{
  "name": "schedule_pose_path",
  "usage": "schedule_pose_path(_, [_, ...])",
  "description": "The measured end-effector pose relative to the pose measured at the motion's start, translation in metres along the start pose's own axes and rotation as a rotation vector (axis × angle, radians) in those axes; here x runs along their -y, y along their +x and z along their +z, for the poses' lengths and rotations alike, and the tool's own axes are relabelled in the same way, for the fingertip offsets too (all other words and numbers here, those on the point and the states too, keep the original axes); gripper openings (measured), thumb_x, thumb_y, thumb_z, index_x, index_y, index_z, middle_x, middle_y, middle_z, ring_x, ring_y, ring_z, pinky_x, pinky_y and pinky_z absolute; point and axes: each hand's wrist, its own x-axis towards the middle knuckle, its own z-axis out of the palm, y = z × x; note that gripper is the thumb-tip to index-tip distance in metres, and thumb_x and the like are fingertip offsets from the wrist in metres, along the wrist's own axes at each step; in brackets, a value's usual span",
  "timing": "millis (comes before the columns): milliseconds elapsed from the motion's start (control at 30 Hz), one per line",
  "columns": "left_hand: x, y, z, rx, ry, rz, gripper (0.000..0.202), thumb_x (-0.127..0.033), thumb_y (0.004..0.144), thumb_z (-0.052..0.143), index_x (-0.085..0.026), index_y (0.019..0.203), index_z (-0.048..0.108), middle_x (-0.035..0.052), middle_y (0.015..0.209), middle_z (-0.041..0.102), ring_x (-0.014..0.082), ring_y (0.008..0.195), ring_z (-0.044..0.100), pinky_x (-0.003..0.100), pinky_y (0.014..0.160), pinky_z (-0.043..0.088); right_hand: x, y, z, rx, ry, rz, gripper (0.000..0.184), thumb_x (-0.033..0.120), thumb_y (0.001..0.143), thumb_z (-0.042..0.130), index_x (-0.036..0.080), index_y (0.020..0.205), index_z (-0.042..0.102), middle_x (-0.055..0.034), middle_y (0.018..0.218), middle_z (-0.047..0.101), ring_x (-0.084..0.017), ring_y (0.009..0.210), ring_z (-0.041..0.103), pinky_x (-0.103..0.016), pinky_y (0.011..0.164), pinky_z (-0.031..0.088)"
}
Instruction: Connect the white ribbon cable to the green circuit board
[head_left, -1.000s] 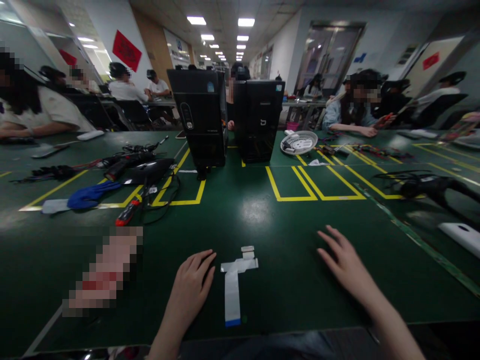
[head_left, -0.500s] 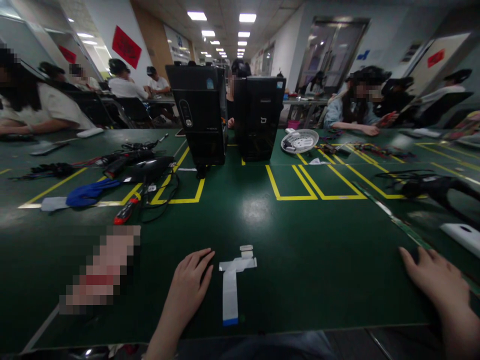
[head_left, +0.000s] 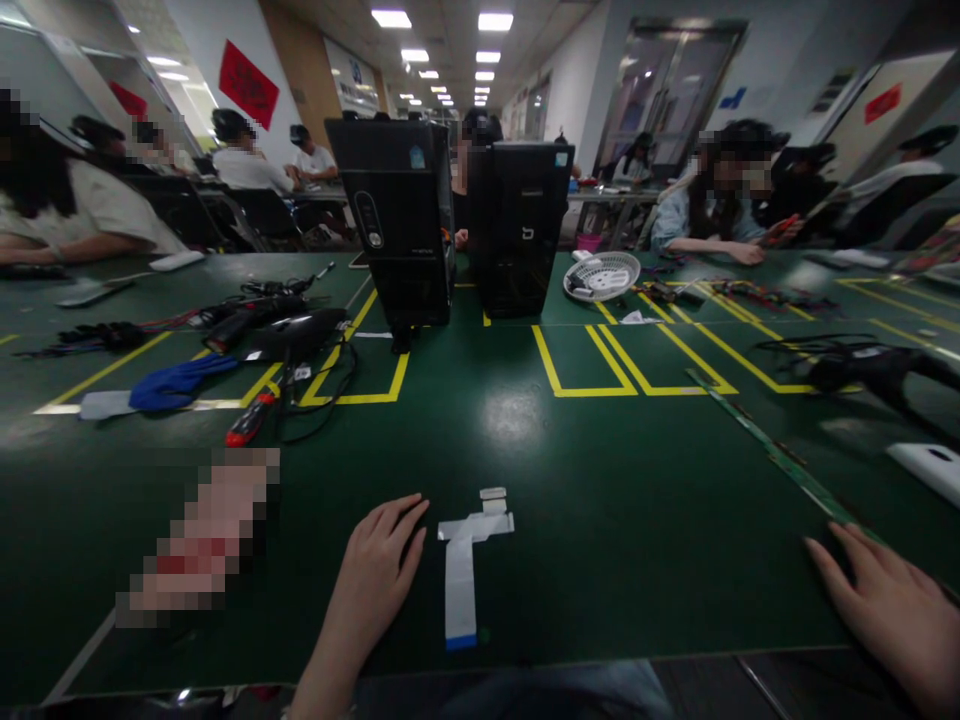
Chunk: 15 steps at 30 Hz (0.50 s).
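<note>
My left hand (head_left: 375,580) lies flat on the green table (head_left: 585,500), fingers stretched out, just left of a white flat ribbon cable (head_left: 461,565) with a blue end. It holds nothing. Far to the lower right, my right hand (head_left: 885,605) rests with fingers spread near the table's front edge, at the near end of a long narrow green circuit strip (head_left: 757,435). It grips nothing that I can see.
Two black computer towers (head_left: 405,220) (head_left: 521,225) stand at mid-table. Left: black cables, a blue glove (head_left: 176,380), a red-handled tool (head_left: 247,422). A white fan grille (head_left: 601,277) lies behind; a white device (head_left: 930,468) sits right. Other people sit around.
My right hand swept from mid-table to the far right and settled lower at the circuit strip's near end. My left hand and the ribbon cable stayed put.
</note>
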Motion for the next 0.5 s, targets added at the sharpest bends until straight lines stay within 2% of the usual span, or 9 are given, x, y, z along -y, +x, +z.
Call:
schedule_pose_path(100, [0.001, -0.001, 0.000, 0.008, 0.002, 0.004, 0.034, -0.028, 0.096, 0.045, -0.021, 0.126, 0.059, 0.0085, 0.127, 0.060, 0.0274, 0.116, 0.055, 0.049, 0.099, 0.045, 0.006, -0.004, -0.010, -0.057, 0.055, 0.203, 0.078, 0.062, 0.088, 0.012, 0.012, 0.133, 0.052, -0.0199, 0.136, 0.051, -0.036, 0.120, 0.050, -0.045, 0.095, 0.042])
schedule_pose_path(167, [0.001, -0.001, 0.001, 0.012, 0.003, 0.007, 0.035, -0.028, 0.096, 0.045, -0.021, 0.127, 0.058, 0.0091, 0.128, 0.059, 0.0277, 0.117, 0.054, 0.050, 0.099, 0.045, 0.013, 0.001, -0.020, -0.093, 0.055, 0.248, 0.080, 0.064, 0.088, 0.011, 0.012, 0.131, 0.053, -0.0176, 0.138, 0.049, -0.037, 0.120, 0.049, -0.046, 0.093, 0.043])
schedule_pose_path(233, [0.002, 0.000, 0.001, 0.013, 0.004, 0.009, 0.035, -0.028, 0.097, 0.044, -0.021, 0.128, 0.058, 0.0094, 0.128, 0.059, 0.0278, 0.117, 0.054, 0.050, 0.099, 0.045, 0.022, 0.009, -0.033, -0.089, 0.053, 0.269, 0.082, 0.063, 0.088, 0.008, 0.010, 0.131, 0.054, -0.0191, 0.139, 0.048, -0.038, 0.123, 0.046, -0.047, 0.097, 0.041])
schedule_pose_path(367, [0.001, 0.000, 0.001, 0.014, 0.005, 0.020, 0.034, -0.027, 0.097, 0.044, -0.019, 0.127, 0.058, 0.0100, 0.127, 0.059, 0.0273, 0.117, 0.054, 0.050, 0.099, 0.044, 0.039, 0.030, -0.046, 0.029, 0.081, 0.403, 0.092, 0.068, 0.085, 0.007, 0.004, 0.137, 0.047, -0.0262, 0.142, 0.040, -0.044, 0.130, 0.037, -0.053, 0.103, 0.035])
schedule_pose_path(500, [0.001, 0.000, 0.001, 0.009, 0.007, 0.018, 0.034, -0.026, 0.097, 0.044, -0.019, 0.127, 0.058, 0.0097, 0.128, 0.059, 0.0268, 0.117, 0.054, 0.049, 0.099, 0.044, 0.041, 0.048, -0.037, 0.157, 0.133, 0.485, 0.094, 0.070, 0.083, 0.010, 0.004, 0.142, 0.041, -0.0257, 0.145, 0.038, -0.044, 0.131, 0.036, -0.055, 0.102, 0.036])
